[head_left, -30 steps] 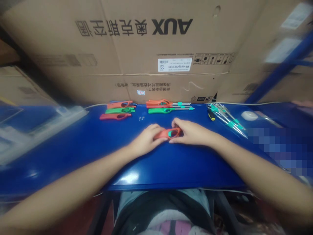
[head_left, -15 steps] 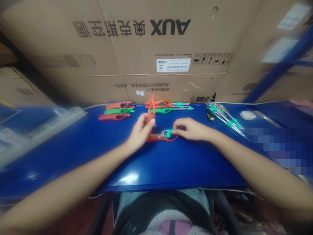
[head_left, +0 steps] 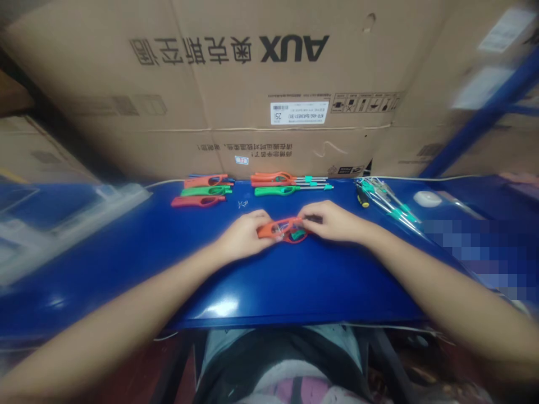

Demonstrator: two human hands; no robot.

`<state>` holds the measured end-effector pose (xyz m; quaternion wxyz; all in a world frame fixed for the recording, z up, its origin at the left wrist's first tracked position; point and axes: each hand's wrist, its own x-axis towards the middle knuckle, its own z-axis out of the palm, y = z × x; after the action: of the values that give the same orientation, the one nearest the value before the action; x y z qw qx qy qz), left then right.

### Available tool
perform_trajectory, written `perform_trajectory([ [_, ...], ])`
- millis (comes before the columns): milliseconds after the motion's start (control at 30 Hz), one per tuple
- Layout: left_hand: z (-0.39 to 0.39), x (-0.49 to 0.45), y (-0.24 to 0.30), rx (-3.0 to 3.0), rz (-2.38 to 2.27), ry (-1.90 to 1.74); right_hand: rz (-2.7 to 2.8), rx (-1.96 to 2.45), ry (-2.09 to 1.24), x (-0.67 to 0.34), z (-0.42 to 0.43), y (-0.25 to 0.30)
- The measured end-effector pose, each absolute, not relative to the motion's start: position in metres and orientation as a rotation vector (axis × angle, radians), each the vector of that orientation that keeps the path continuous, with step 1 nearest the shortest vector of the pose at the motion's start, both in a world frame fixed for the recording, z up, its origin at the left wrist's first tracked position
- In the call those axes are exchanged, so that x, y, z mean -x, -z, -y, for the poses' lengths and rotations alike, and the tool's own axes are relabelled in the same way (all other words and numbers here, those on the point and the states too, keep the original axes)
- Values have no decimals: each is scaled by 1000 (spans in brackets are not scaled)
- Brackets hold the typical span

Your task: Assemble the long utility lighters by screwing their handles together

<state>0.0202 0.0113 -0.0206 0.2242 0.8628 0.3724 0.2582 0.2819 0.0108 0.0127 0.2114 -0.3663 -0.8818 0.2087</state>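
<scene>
Between my hands, low over the blue table (head_left: 236,280), is an orange lighter casing (head_left: 289,224), its two halves close together. A green part (head_left: 297,234) and pale wires show inside it. My left hand (head_left: 248,233) grips the casing's left end with thumb and fingers. At the right end, the fingers of my right hand (head_left: 322,220) are closed on the casing; their tips are partly hidden.
Behind lie orange and red lighters (head_left: 273,179) and a green lighter (head_left: 275,191) with metal rods. Red, green and orange casings (head_left: 197,201) sit left. At right are metal rods with green parts (head_left: 389,205), a screwdriver (head_left: 362,196) and a white object (head_left: 427,198). Cardboard (head_left: 202,106) stands behind.
My left hand has lowered the upright orange half onto the lower half, turning it flat. The right hand has stayed at the right end, and the green part inside is now partly covered.
</scene>
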Motion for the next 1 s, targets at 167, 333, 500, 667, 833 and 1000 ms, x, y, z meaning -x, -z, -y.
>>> perform_trajectory([
  [167,-16,-17,18,-2362,-1061,-741,2385,1026,-598,-285,-14,-13],
  [333,-19,-14,2,-2348,-1112,-755,2341,1033,-611,-288,-16,-19],
  [500,-19,-10,-11,-2373,-1128,-758,2278,1003,-645,-288,-16,-22],
  [667,-25,1,-16,-2432,-1316,-751,2181,1075,-606,-308,-27,-26],
  [833,-22,-7,-18,-1752,-1317,-875,2030,984,-700,-307,-27,-28],
  [1000,10,-40,-3,-1477,-1021,-885,2169,1027,-819,-266,4,-16],
])
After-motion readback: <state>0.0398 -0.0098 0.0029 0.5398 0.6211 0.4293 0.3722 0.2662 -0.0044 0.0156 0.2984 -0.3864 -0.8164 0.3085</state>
